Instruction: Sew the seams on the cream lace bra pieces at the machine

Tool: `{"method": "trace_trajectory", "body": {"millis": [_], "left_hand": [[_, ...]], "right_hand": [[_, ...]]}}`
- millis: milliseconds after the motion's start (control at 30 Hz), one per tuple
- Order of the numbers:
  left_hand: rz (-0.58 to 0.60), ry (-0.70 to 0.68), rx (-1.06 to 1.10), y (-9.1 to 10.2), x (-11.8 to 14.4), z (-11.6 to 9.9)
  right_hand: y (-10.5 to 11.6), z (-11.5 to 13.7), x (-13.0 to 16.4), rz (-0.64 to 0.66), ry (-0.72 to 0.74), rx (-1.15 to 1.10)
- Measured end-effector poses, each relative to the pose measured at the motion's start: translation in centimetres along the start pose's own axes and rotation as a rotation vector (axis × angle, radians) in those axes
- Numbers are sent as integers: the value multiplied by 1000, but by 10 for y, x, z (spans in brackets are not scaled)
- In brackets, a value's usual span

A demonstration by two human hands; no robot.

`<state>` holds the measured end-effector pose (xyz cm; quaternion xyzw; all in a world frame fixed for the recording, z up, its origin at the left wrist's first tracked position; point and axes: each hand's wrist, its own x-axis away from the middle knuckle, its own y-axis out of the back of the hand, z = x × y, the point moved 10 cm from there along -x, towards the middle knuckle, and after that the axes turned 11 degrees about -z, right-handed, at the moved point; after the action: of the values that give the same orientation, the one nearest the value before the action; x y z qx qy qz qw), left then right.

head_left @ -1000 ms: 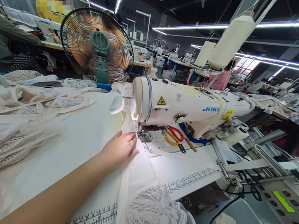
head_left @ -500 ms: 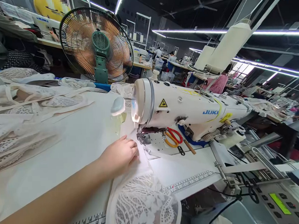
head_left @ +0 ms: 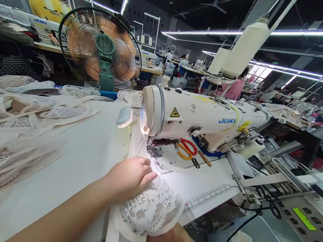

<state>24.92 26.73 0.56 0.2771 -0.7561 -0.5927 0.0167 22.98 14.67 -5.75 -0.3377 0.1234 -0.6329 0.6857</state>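
My left hand [head_left: 130, 177] lies flat on a white lace garment piece [head_left: 150, 207] in front of the needle area [head_left: 154, 150] of a white JUKI sewing machine [head_left: 199, 117]. My right hand [head_left: 171, 241] shows only at the bottom edge, gripping the near end of the lace piece from below. The lace is bunched between both hands on the white sewing table [head_left: 78, 155]. Red and orange-handled scissors [head_left: 187, 148] rest on the machine bed under the arm.
Piles of cream lace fabric [head_left: 21, 118] cover the table's left side. A standing fan [head_left: 99, 48] is behind the table. Thread cones [head_left: 244, 48] rise at the right, a control panel [head_left: 304, 218] sits low right. Other people work at stations behind.
The lace piece has been drawn back toward me and bunched up. My left hand slid back from the presser foot, and my right hand has come into view on the lace.
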Motion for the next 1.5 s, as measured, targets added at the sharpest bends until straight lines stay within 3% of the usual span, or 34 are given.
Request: {"method": "trace_trajectory", "body": {"millis": [167,700,900,1200,1500], "left_hand": [[83,28,36,-3,0,3],[133,30,-101,-3,-6,6],[141,45,-178,-6,-4,6],[53,51,-276,4,-13,11],[258,134,-344,-7,-9,23]], "right_hand": [[-9,11,-12,-24,33,-118],[-8,23,-39,-244,172,-372],[-11,25,-47,-250,202,-370],[-11,21,-57,-280,247,-358],[-29,36,-61,-157,271,-319]]}}
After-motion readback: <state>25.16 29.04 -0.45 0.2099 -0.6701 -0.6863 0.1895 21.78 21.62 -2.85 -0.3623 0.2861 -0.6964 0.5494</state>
